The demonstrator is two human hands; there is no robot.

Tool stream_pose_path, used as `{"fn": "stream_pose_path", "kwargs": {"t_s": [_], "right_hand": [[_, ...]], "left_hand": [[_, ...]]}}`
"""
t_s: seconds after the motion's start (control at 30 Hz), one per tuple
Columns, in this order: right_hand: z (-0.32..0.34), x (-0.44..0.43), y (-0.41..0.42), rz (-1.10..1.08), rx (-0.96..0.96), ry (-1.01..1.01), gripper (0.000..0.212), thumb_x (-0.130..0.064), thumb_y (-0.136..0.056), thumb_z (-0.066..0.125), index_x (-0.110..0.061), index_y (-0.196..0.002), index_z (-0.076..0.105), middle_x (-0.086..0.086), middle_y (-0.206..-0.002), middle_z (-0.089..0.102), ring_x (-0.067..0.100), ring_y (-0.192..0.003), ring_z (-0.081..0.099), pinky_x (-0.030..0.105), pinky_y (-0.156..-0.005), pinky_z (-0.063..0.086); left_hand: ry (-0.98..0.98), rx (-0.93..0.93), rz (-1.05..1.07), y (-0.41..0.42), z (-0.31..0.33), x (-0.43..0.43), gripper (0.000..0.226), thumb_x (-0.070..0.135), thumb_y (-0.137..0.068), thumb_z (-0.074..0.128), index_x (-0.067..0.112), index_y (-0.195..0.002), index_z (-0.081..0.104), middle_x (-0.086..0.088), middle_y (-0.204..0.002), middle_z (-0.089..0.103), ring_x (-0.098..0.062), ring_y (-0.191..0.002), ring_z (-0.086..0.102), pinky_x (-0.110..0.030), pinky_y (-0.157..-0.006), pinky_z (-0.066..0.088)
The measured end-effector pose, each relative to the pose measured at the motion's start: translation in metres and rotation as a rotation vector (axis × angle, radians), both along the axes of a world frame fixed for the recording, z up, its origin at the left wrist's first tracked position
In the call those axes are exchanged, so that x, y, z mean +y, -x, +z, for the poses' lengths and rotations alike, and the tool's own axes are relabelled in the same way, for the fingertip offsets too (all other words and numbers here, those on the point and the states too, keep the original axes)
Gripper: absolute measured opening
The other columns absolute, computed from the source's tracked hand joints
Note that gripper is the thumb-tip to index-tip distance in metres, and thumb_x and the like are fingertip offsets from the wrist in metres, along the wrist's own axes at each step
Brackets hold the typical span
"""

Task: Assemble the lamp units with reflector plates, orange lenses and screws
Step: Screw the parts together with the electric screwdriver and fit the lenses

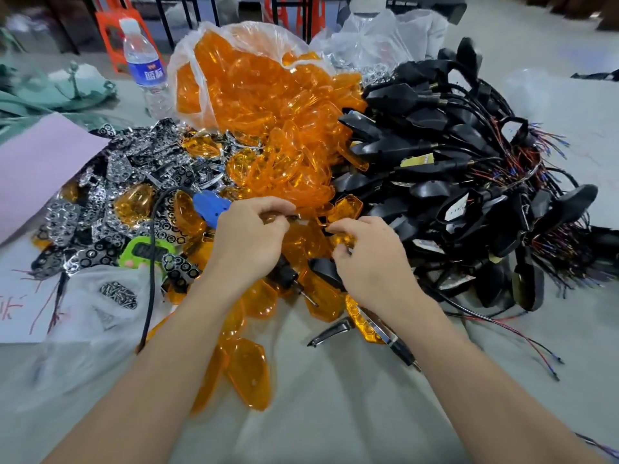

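On a grey cloth-covered table (318,413), a pink sheet (37,162) lies at the far left, with a water bottle (145,67) standing upright behind it. Beside the sheet spreads a heap of chrome reflector plates (134,169), and in front of that heap sits a clear bag of screws (117,294). A green device (147,251) rests among the plates, a black cable (150,279) runs across it, and a blue power tool (211,205) lies just beyond. The person's left hand (249,237) hovers over the middle of the table, fingers curled, thumb and forefinger pinching a small part (279,216) too small to identify. Behind both hands, orange lenses (261,95) spill from an open clear bag down toward the table's near edge. The right hand (371,259), close beside the left, has its fingers curled round a single orange lens (345,241), above a black housing (325,267). An assembled lamp unit (365,321) lies by the right wrist. To the right rises a large tangle of black lamp housings (452,179) trailing red and black wires (536,349).
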State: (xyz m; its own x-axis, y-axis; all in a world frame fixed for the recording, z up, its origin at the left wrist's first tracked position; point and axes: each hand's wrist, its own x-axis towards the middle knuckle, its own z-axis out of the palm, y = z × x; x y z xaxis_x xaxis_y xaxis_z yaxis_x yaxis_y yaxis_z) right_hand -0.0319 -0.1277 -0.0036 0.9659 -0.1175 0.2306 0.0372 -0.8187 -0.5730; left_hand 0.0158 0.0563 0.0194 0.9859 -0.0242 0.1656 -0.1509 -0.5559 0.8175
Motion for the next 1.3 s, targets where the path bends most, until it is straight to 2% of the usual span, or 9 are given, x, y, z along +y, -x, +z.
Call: {"fn": "stream_pose_path", "kwargs": {"t_s": [0.1, 0.23, 0.4, 0.53, 0.7, 0.8, 0.93, 1.1, 1.3], "right_hand": [[0.01, 0.013, -0.024, 0.085, 0.057, -0.02, 0.032, -0.022, -0.1, 0.057, -0.032, -0.129, 0.066, -0.006, -0.125, 0.065, 0.014, -0.105, 0.063, 0.027, -0.092, 0.052], [0.026, 0.016, -0.063, 0.107, 0.147, 0.02, 0.038, -0.024, -0.098, 0.056, -0.032, -0.135, 0.06, -0.004, -0.118, 0.071, 0.017, -0.095, 0.069, 0.04, -0.086, 0.061], [0.044, -0.003, -0.114, -0.013, 0.132, 0.303, 0.048, -0.019, -0.09, 0.062, -0.025, -0.137, 0.054, 0.012, -0.122, 0.066, 0.032, -0.099, 0.062, 0.039, -0.079, 0.054], [0.049, -0.008, -0.139, 0.163, 0.373, 0.518, 0.069, -0.019, -0.093, 0.062, -0.031, -0.154, 0.032, 0.01, -0.134, 0.061, 0.033, -0.105, 0.063, 0.045, -0.086, 0.057], [0.048, -0.016, -0.147, 0.098, 0.225, 0.758, 0.026, -0.019, -0.092, 0.06, -0.026, -0.115, 0.051, 0.011, -0.112, 0.065, 0.033, -0.098, 0.06, 0.042, -0.076, 0.046], [0.041, -0.015, -0.145, 0.131, 0.21, 0.97, 0.037, -0.022, -0.093, 0.058, -0.024, -0.129, 0.051, 0.009, -0.126, 0.061, 0.033, -0.12, 0.055, 0.045, -0.091, 0.046], [0.041, -0.017, -0.141, 0.189, 0.131, 0.958, 0.034, -0.018, -0.096, 0.055, -0.02, -0.13, 0.052, 0.008, -0.13, 0.056, 0.032, -0.125, 0.051, 0.045, -0.099, 0.047], [0.046, -0.018, -0.129, 0.112, 0.063, 0.828, 0.024, -0.005, -0.087, 0.059, -0.017, -0.107, 0.054, 0.002, -0.079, 0.047, 0.029, -0.085, 0.052, 0.04, -0.07, 0.041], [0.055, -0.012, -0.122, 0.222, 0.155, 0.623, 0.023, -0.011, -0.095, 0.061, -0.029, -0.111, 0.059, -0.011, -0.073, 0.052, 0.009, -0.063, 0.051, 0.028, -0.056, 0.039]], "left_hand": [[-0.12, -0.002, 0.044, -0.006, 0.002, 0.014, 0.023, 0.021, -0.096, 0.064, 0.04, -0.097, 0.078, 0.025, -0.101, 0.067, -0.008, -0.065, 0.067, -0.033, -0.067, 0.062], [-0.172, -0.018, 0.116, -0.017, 0.003, 0.036, 0.021, 0.019, -0.091, 0.066, 0.036, -0.092, 0.078, 0.027, -0.097, 0.059, -0.011, -0.089, 0.061, -0.033, -0.08, 0.054], [-0.214, 0.009, 0.193, -0.027, 0.003, 0.065, 0.022, 0.019, -0.093, 0.065, 0.036, -0.091, 0.078, 0.007, -0.107, 0.065, -0.007, -0.059, 0.055, -0.025, -0.054, 0.043], [-0.188, 0.015, 0.239, -0.035, 0.006, 0.087, 0.027, 0.012, -0.094, 0.061, 0.034, -0.092, 0.077, 0.008, -0.087, 0.07, -0.006, -0.037, 0.049, -0.016, -0.035, 0.033], [-0.073, 0.047, 0.37, -0.047, 0.017, 0.122, 0.035, 0.009, -0.095, 0.06, 0.037, -0.087, 0.079, 0.011, -0.067, 0.07, -0.004, -0.032, 0.045, -0.019, -0.032, 0.034], [-0.036, 0.033, 0.403, -0.048, 0.021, 0.144, 0.034, 0.01, -0.092, 0.065, 0.038, -0.083, 0.08, 0.012, -0.069, 0.074, -0.003, -0.032, 0.044, -0.018, -0.032, 0.032], [0.004, 0.019, 0.427, -0.043, 0.026, 0.157, 0.037, 0.013, -0.086, 0.068, 0.049, -0.083, 0.079, 0.029, -0.074, 0.071, -0.002, -0.042, 0.051, -0.014, -0.034, 0.035], [0.054, 0.027, 0.434, -0.035, 0.023, 0.161, 0.042, 0.014, -0.087, 0.068, 0.054, -0.077, 0.077, 0.03, -0.077, 0.072, 0.001, -0.056, 0.061, -0.017, -0.047, 0.045], [0.008, 0.039, 0.324, -0.036, 0.013, 0.136, 0.029, 0.012, -0.093, 0.063, 0.036, -0.087, 0.079, 0.014, -0.072, 0.073, -0.002, -0.033, 0.046, -0.014, -0.035, 0.035]]}}
